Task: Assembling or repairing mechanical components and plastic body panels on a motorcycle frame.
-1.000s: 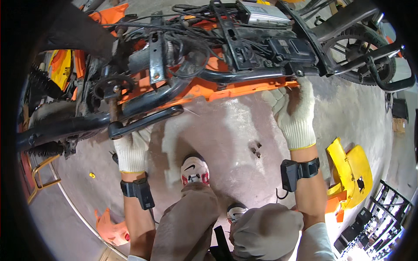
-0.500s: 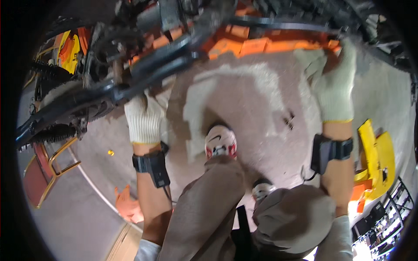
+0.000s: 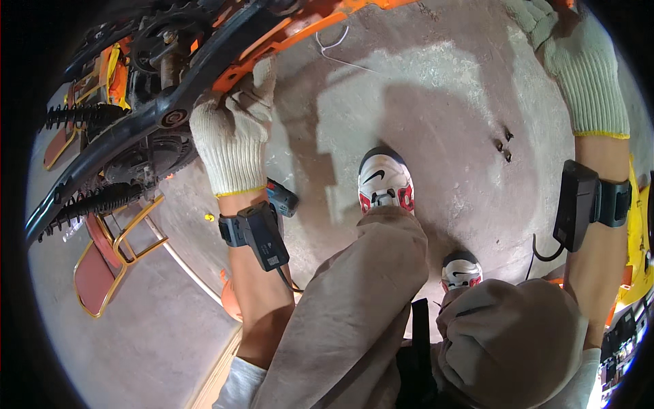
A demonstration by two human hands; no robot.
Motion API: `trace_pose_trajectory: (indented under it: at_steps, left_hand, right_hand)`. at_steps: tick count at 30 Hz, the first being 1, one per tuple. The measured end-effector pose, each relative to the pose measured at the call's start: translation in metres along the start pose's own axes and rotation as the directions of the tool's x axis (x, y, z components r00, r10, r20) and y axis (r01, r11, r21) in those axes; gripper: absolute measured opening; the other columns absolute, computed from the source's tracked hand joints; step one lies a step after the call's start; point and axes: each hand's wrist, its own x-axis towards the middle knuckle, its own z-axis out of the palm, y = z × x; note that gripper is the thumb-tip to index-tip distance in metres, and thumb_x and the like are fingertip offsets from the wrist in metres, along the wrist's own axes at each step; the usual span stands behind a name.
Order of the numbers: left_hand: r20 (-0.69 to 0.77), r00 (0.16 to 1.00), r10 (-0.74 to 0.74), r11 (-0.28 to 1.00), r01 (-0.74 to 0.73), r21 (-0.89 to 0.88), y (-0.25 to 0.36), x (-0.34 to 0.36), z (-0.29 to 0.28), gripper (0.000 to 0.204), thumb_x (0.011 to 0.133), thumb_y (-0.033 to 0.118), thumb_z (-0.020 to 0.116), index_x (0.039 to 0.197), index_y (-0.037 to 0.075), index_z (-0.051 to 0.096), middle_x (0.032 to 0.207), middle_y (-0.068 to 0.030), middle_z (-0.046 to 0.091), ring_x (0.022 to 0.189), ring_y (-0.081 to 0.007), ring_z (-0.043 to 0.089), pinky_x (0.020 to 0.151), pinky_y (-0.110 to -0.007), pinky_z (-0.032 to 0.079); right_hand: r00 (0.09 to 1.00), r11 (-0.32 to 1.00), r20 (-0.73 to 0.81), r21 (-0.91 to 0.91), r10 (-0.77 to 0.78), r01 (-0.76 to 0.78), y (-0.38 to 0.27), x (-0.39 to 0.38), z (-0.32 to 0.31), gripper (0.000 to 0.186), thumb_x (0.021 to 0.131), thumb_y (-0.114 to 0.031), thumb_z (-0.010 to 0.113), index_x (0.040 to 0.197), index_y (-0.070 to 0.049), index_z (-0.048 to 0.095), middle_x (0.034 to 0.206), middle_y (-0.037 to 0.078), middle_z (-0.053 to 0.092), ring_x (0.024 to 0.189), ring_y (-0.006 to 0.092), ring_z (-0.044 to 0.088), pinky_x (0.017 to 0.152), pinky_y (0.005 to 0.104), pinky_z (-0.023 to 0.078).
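Observation:
My left hand (image 3: 231,126), in a cream knit glove, has its fingers bent at the edge of an orange panel (image 3: 248,58) under the black tubular frame (image 3: 146,126) of a vehicle. At the top right, my right hand (image 3: 579,68), gloved alike, grips orange material cut off by the picture's edge, apparently the same panel. Beside the frame are a sprocket (image 3: 167,37) and coil springs (image 3: 92,204). A cordless power tool (image 3: 283,198) lies on the floor, partly behind my left wrist.
My shoes (image 3: 385,180) stand on concrete, near several small dark pieces (image 3: 505,146) and a white cord (image 3: 327,48). At the left are a red folding chair (image 3: 99,276) and a pale pipe (image 3: 187,266). Yellow panels (image 3: 637,252) lie at the right.
My view has swung so the frame sits higher and further left and partly out of view. Both hands appear higher in the picture, still at the orange panel, and the power tool now shows.

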Motion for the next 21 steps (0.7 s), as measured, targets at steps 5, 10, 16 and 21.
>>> trace_pose_trajectory:
  at_steps: [5, 10, 16, 21]
  left_hand:
    - [0.055, 0.998, 0.025, 0.998, -0.028, 0.048, 0.004, -0.003, 0.006, 0.039, 0.102, 0.026, 0.058, 0.133, 0.002, 0.056, 0.13, -0.0199, 0.063, 0.117, -0.036, 0.064, 0.099, -0.062, 0.055]
    - [-0.018, 0.99, 0.138, 0.964, -0.13, 0.233, 0.0, 0.001, 0.005, 0.042, 0.099, 0.026, 0.065, 0.133, 0.003, 0.056, 0.127, -0.0168, 0.064, 0.115, -0.0327, 0.066, 0.091, -0.054, 0.062]
    - [-0.07, 0.973, 0.22, 0.908, -0.178, 0.379, -0.002, 0.004, 0.007, 0.027, 0.103, 0.021, 0.057, 0.121, 0.002, 0.064, 0.117, -0.0153, 0.07, 0.102, -0.029, 0.07, 0.082, -0.041, 0.064]
    - [-0.125, 0.954, 0.273, 0.902, -0.209, 0.377, -0.007, 0.004, 0.009, 0.034, 0.101, 0.028, 0.06, 0.123, 0.002, 0.063, 0.118, -0.0143, 0.07, 0.104, -0.0268, 0.07, 0.084, -0.043, 0.063]
  right_hand:
    - [0.996, 0.997, -0.056, 0.01, -0.07, 0.071, 0.013, -0.011, 0.006, 0.043, 0.103, -0.045, 0.046, 0.116, -0.006, 0.059, 0.102, 0.014, 0.068, 0.08, 0.0258, 0.071, 0.067, 0.0356, 0.064]
    - [0.999, 1.0, -0.035, 0.01, -0.024, 0.025, 0.014, -0.012, 0.003, 0.044, 0.104, -0.046, 0.044, 0.116, -0.007, 0.06, 0.101, 0.016, 0.068, 0.082, 0.027, 0.07, 0.072, 0.0371, 0.062]
    - [0.998, 0.999, 0.048, 0.02, 0.048, -0.049, 0.009, 0.006, -0.017, 0.055, 0.102, -0.053, 0.045, 0.126, -0.004, 0.054, 0.114, 0.021, 0.064, 0.097, 0.0333, 0.069, 0.083, 0.0456, 0.061]
    - [0.991, 0.994, 0.093, 0.041, 0.099, -0.103, 0.013, 0.009, -0.029, 0.065, 0.1, -0.058, 0.047, 0.134, -0.002, 0.049, 0.125, 0.025, 0.061, 0.109, 0.0385, 0.068, 0.092, 0.0527, 0.06]
